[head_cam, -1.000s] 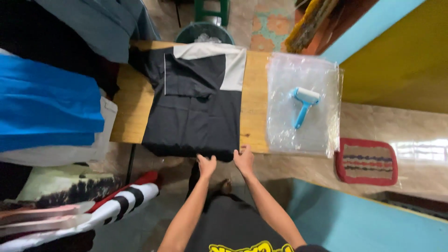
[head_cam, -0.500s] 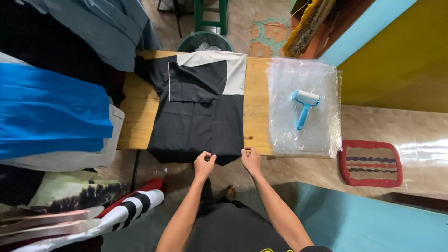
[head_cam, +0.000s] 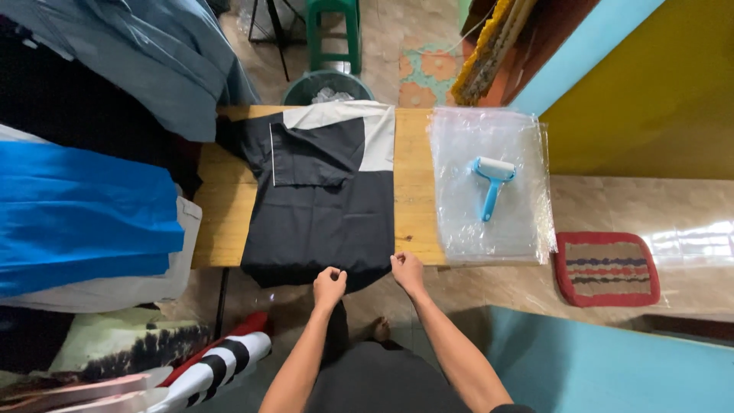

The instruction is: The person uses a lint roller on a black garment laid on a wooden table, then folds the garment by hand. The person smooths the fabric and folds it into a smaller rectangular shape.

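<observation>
I look straight down on a narrow wooden table [head_cam: 417, 199]. Laid flat across it is a black garment [head_cam: 321, 229], a folded shirt with a pale grey panel at its far end and a sleeve folded in over the chest. Its near hem hangs slightly over the table edge closest to me.

My two hands are side by side, near each other but not touching, both at that near hem. My left hand [head_cam: 329, 284] is curled into a loose fist, the fingers pinched on the drooping black cloth. My right hand [head_cam: 407, 269] rests at the hem's right corner, thumb and fingers closed on the edge of the fabric, just beside bare wood.

I judge the garment to be light and soft, with no stiffness: it will sag and crease wherever it is unsupported, and its folded layers may slide over one another. The sensible hold is a pinch at the two hem corners, or along a folded edge, rather than in the middle.

To the right on the table lies a stack of clear plastic bags [head_cam: 489, 187] with a blue-handled lint roller [head_cam: 491, 183] on top, well apart from the garment. At the left sits a pile of folded blue cloth [head_cam: 80, 214]. A green bin [head_cam: 325, 88] stands beyond the table.
</observation>
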